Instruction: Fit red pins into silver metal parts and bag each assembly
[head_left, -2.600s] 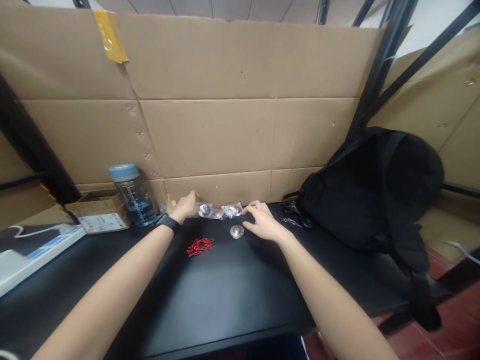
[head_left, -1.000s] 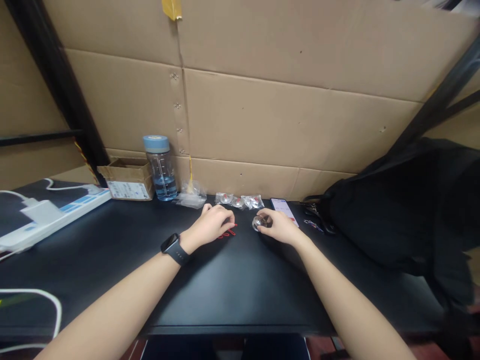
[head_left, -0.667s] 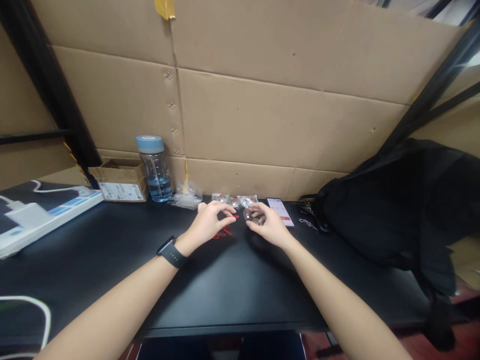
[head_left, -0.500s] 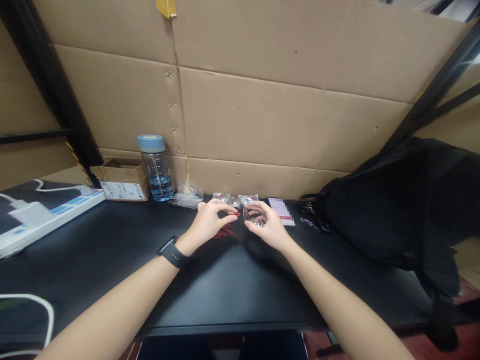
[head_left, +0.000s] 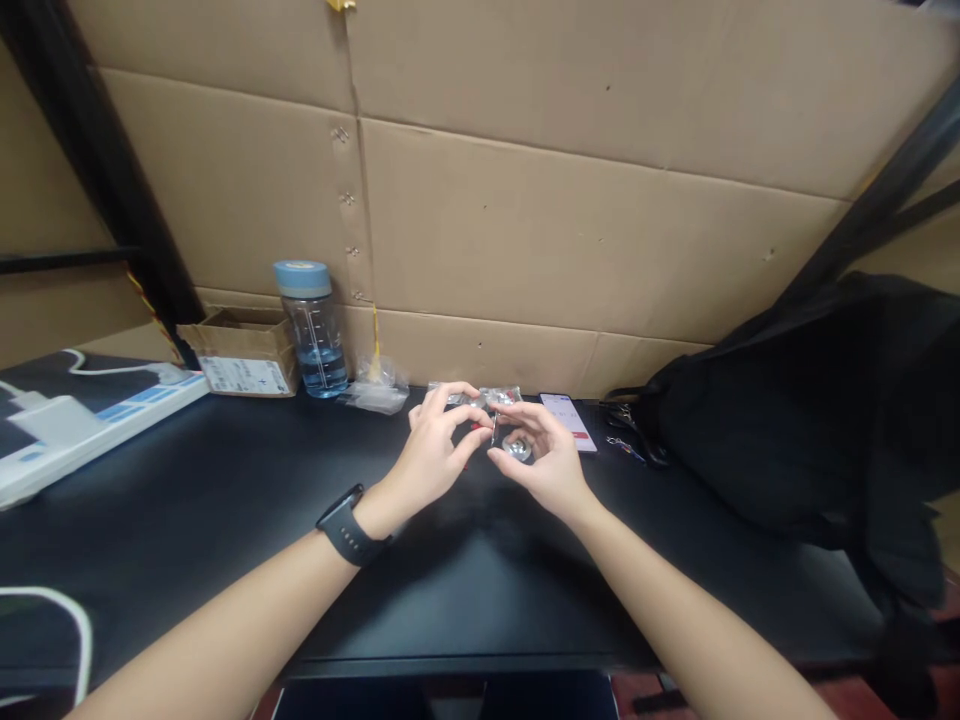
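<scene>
My right hand [head_left: 551,460] pinches a thin round disc [head_left: 494,430] by its edges, between thumb and fingers. It is turned nearly edge-on above the black table. My left hand [head_left: 435,450], with a dark watch on its wrist, is closed at the fingertips on a red cord [head_left: 475,426], mostly hidden by the fingers. Both sets of fingertips meet close at the disc; whether the cord touches it I cannot tell. Behind the right thumb shows a shiny silver round piece [head_left: 517,448]. Clear packets [head_left: 501,395] with silvery and red contents lie just beyond the hands.
At the back left stand a blue-lidded water bottle [head_left: 313,335] and an open cardboard box [head_left: 244,355], with a clear plastic bag [head_left: 379,390] beside them. A white power strip [head_left: 97,435] lies left. On the right are a phone [head_left: 568,420], a keychain [head_left: 625,448] and a black bag [head_left: 795,420].
My left hand has moved right, bringing the red cord up to the disc. The disc has turned from showing its face to nearly edge-on. My view has shifted slightly.
</scene>
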